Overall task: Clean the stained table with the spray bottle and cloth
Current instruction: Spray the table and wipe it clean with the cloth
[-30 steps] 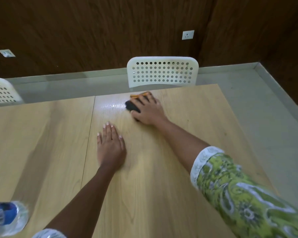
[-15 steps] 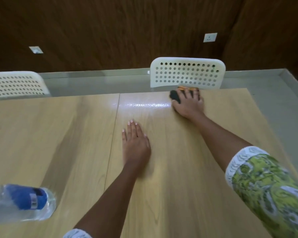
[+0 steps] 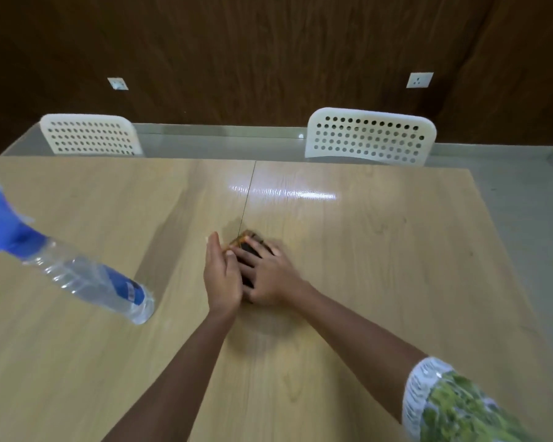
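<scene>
A dark cloth with an orange edge [image 3: 245, 247] lies on the light wooden table [image 3: 380, 250], near the seam between its two panels. My right hand [image 3: 270, 279] presses flat on the cloth, fingers spread over it. My left hand [image 3: 221, 275] stands on its edge right against the cloth and the right hand's fingertips, fingers straight and together. A clear spray bottle with a blue trigger head and blue label [image 3: 87, 275] stands on the table at the left, well apart from both hands.
Two white perforated chair backs [image 3: 369, 137] [image 3: 91, 135] stand at the table's far edge. Behind them are a grey floor and a dark wooden wall with two sockets. The table's right edge drops to the floor.
My right hand has dragged the cloth from the far edge back toward me to the table's middle. My left hand has turned from flat onto its edge beside the cloth. The camera has swung left.
</scene>
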